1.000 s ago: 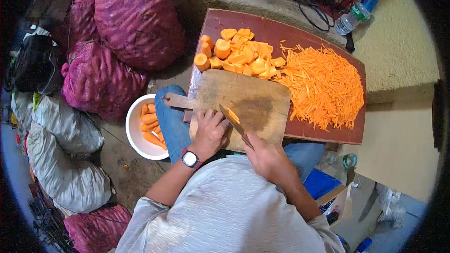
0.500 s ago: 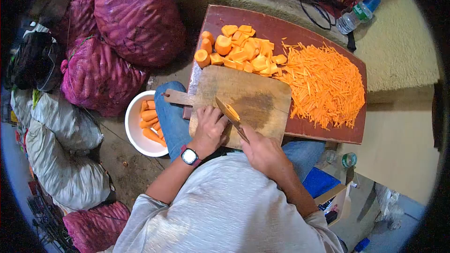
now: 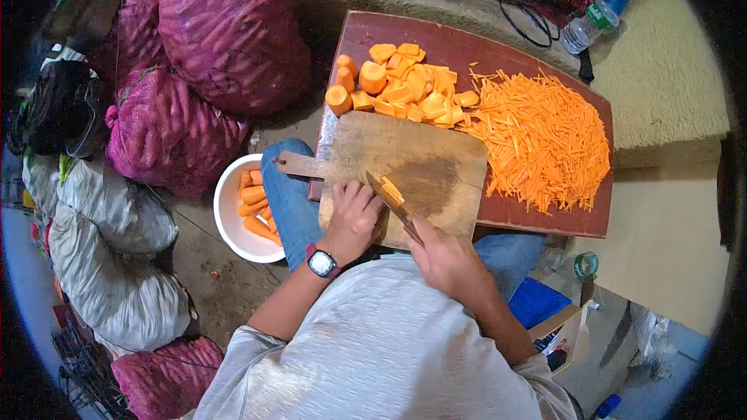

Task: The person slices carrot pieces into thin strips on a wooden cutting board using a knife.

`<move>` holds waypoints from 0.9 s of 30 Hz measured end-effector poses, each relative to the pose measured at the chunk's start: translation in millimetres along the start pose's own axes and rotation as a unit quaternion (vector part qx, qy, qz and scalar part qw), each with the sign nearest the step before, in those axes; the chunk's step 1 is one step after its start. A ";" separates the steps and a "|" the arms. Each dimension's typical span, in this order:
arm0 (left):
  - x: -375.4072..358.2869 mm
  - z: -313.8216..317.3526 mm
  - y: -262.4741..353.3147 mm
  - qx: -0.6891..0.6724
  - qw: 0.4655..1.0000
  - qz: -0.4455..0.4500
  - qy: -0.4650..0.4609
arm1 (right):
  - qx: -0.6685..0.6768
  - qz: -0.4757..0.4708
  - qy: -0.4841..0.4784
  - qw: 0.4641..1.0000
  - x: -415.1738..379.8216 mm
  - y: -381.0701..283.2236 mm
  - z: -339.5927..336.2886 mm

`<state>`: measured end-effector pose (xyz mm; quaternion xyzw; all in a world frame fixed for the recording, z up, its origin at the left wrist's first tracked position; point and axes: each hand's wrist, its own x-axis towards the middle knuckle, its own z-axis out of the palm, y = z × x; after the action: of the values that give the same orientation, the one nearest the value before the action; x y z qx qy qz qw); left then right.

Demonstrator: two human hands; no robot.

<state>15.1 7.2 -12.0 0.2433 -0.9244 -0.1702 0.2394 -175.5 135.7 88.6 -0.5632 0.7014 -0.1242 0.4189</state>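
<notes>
A wooden cutting board (image 3: 354, 144) with a short handle lies across the front of a red-brown board. My right hand (image 3: 445, 255) is closed around the handle of a knife (image 3: 395, 204), its blade slanting up and left. Thin carrot strips (image 3: 392, 189) lie against the blade's right side. Just left of the blade, my left hand (image 3: 355, 216) presses down with bent fingers; whatever is under them is hidden. Beyond the cutting board are carrot chunks and slices (image 3: 401, 89), and to the right a large heap of shredded carrot (image 3: 545, 144).
The red-brown board (image 3: 459, 43) reaches over my legs. At my left stands a white bowl (image 3: 227, 222) of peeled carrots (image 3: 258, 225). Full purple mesh sacks (image 3: 233, 31) and white sacks (image 3: 117, 288) line the left side. A plastic bottle (image 3: 587, 29) lies at the upper right.
The whole view has shifted slightly, moving everything a little right. The knife blade still sits beside my left fingers, and both hands keep nearly the same place on the cutting board.
</notes>
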 end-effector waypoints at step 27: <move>2.1 -10.6 6.1 -0.022 1.000 -0.010 -0.005 | 0.007 -0.066 0.050 0.997 3.4 7.1 9.6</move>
<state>16.9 9.0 0.2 0.2457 -0.9193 -0.1944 0.2381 -173.5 137.9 76.6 -0.5985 0.6819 -0.1846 0.3779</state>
